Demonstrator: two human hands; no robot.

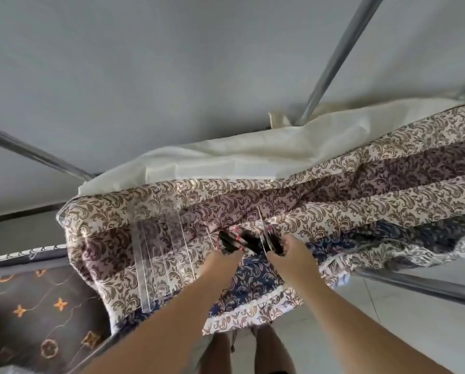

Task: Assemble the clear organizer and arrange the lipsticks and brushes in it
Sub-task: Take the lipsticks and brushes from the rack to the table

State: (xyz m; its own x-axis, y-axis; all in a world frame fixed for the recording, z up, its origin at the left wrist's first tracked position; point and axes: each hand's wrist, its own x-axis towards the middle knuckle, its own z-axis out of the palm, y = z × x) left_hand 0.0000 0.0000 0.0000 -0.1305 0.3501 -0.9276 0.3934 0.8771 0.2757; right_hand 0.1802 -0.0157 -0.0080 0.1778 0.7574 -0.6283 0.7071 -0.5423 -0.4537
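Note:
Several clear organizer panels (pixel 158 247) lie flat on the patterned quilt (pixel 361 184), left of my hands. A loose bunch of black lipsticks and brushes (pixel 242 240) lies on the quilt between and just beyond my hands. My left hand (pixel 220 261) reaches into the near left side of the bunch with its fingers curled among the black pieces. My right hand (pixel 290 255) holds the right end of the bunch, beside a thin upright clear panel (pixel 263 233). The fingertips of both hands are hidden.
A cream sheet (pixel 226 160) lies beyond the quilt against the grey wall. Metal bed-frame poles (pixel 334 58) rise at the back and run along the right. A dark patterned mattress (pixel 36 314) sits lower left. Tiled floor and my legs show below.

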